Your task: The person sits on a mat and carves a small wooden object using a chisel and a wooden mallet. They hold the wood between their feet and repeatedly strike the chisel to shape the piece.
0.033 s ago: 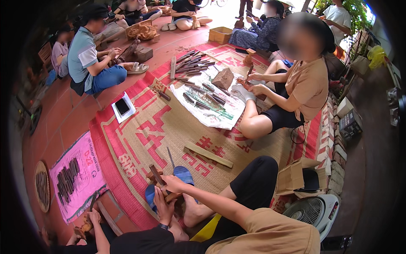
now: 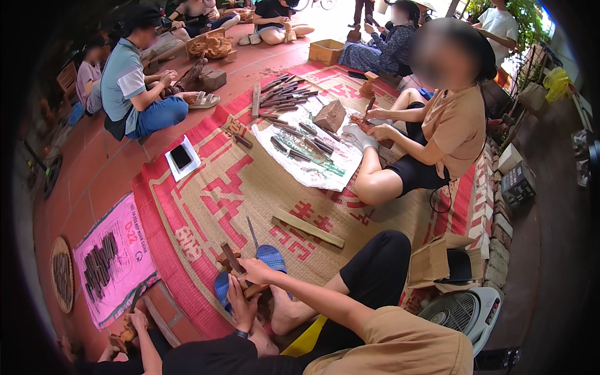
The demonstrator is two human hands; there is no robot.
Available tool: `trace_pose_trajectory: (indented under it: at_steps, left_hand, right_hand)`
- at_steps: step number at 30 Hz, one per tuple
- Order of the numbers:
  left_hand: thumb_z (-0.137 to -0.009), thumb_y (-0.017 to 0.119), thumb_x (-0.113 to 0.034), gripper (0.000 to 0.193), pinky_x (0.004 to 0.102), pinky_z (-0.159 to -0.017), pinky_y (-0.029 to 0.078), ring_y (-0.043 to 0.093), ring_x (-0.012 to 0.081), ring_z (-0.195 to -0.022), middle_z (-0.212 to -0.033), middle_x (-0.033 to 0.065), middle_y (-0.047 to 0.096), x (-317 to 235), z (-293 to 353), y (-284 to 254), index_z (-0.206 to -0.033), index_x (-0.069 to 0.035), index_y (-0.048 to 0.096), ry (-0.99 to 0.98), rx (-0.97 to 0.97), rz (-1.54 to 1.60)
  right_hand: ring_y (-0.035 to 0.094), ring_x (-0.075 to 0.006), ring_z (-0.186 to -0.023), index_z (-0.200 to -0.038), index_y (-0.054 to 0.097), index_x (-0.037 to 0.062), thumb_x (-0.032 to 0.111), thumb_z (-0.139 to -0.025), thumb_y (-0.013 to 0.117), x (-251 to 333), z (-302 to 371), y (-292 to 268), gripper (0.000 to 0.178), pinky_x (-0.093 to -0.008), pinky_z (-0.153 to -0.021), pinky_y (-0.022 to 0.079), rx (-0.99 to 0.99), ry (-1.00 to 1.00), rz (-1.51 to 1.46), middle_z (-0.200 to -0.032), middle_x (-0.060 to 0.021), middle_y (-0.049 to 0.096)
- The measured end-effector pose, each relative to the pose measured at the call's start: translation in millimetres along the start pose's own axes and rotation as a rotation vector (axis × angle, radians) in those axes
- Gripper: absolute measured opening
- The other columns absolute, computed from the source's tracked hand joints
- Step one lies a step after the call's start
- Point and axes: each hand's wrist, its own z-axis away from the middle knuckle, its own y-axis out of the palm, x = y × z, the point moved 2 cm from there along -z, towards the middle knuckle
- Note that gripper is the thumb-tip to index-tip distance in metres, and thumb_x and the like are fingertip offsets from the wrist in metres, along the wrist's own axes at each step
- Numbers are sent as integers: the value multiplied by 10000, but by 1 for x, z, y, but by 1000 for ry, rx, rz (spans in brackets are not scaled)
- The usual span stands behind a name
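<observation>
Low in the middle, between my bare feet, my right hand is closed around a dark brown wooden tool handle, whose end sticks up past the fingers. Just below it, my left hand, with a dark band at the wrist, is wrapped against a reddish-brown piece of wood. The hands and feet hide much of this piece. Blue sandals lie around the work. A thin pointed metal tool rests beside the right sandal.
A wooden strip lies on the red-and-tan mat. Across from me a person carves beside a white sheet bearing several chisels. A fan and cardboard box stand right. More tools lie on a pink sack; another person's hands work lower left.
</observation>
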Motion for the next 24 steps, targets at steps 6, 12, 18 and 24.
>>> trace_pose_trajectory:
  at_steps: [6,12,18,24]
  left_hand:
    - [-647,857,-181,1083,473,-1082,296,344,426,-1360,-1525,261,284,-3,-2,-2,-1504,7,221,-15,13,-10]
    - [-638,857,-169,1087,482,-1082,291,346,426,-1361,-1523,261,290,1,1,2,-1503,9,223,6,-11,14]
    - [-640,855,-161,1083,479,-1083,294,348,427,-1358,-1526,260,282,-5,-3,-1,-1502,7,221,-5,15,-14]
    - [-637,858,-161,1088,480,-1083,295,348,438,-1350,-1526,263,278,2,1,-2,-1501,9,219,-15,2,5]
  right_hand:
    - [655,-400,-896,-1137,580,30,211,-775,744,-4,0,-7,437,-469,-747,507,-39,-79,-78,-938,-210,683]
    - [646,-415,-917,-1145,577,32,201,-779,712,-6,1,6,425,-466,-769,509,-57,-6,13,-959,-221,678]
    - [631,-427,-947,-1119,564,11,240,-789,684,-11,-6,3,419,-497,-800,502,-75,-97,-20,-960,-246,665]
    - [627,-421,-970,-1127,568,18,220,-757,711,-1,-3,3,445,-487,-810,501,-12,-57,-30,-988,-241,662]
